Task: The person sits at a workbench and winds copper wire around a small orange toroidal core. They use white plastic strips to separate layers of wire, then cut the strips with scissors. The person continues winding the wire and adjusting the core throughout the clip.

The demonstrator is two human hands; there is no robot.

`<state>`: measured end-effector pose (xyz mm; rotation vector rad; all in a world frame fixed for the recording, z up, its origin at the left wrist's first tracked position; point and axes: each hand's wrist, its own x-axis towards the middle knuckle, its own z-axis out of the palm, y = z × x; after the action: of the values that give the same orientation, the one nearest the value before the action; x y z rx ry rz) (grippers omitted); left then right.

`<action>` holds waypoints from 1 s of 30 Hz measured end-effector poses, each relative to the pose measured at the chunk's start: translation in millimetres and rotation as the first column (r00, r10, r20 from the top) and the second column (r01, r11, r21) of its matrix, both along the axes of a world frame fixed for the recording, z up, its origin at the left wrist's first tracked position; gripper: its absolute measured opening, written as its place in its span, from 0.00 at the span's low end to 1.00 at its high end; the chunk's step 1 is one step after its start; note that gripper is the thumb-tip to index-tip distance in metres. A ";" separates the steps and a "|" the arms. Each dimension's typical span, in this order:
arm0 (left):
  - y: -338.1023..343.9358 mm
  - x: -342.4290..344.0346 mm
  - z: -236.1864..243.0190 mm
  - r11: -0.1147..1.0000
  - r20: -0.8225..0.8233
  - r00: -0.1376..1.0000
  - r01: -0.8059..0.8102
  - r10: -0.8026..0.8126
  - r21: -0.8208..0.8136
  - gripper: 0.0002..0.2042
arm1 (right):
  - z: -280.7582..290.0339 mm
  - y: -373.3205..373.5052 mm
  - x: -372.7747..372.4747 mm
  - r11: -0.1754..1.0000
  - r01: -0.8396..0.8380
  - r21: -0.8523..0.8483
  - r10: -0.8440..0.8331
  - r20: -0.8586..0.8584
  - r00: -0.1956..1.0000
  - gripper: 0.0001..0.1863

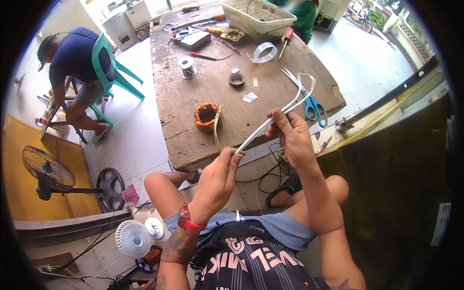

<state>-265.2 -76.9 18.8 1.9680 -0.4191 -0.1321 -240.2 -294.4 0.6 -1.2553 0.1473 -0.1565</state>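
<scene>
Over the table's front edge I hold a white, cord-like strip (256, 135), stretched slantwise between both hands. My left hand (216, 176) pinches its near end between thumb and fingers. Further up, my right hand (291, 137) grips the strip, and its far part bends into a loop beyond the fingers. Left of the strip sits a ring-shaped motor stator (198, 116) with orange wrapping; pale sleeved leads (217, 126) rise beside it and hang toward the table edge. Blue-handled scissors (313, 107) lie partly open just past my right hand, behind the strip's loop.
The wooden table (179, 137) bears a wire spool (187, 66), a brown tape roll (236, 80), a white strip coil (264, 53), a screwdriver (287, 40), a meter (192, 39) and a plastic basin (258, 23). A person (79, 55) sits at left; fans (132, 239) stand lower left.
</scene>
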 end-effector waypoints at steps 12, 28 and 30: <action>22.4 -3.8 -11.3 0.981 -0.026 0.981 -0.191 0.190 -0.044 0.11 | -16.4 18.3 3.3 0.956 -0.295 0.002 0.293 -0.116 0.949 0.16; 19.9 40.6 -15.8 0.945 0.549 0.808 -0.315 0.215 0.094 0.16 | -11.0 13.3 18.1 0.966 -0.259 0.002 0.258 -0.080 0.963 0.17; 19.2 66.6 -22.4 0.882 0.658 0.746 -0.372 0.098 0.289 0.19 | -9.6 5.8 29.8 0.981 -0.189 -0.030 0.188 -0.040 0.981 0.17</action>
<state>-198.6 -57.7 -3.6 2.4403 -0.5931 0.6922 -210.4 -288.6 -8.9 -1.2991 0.0565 0.0282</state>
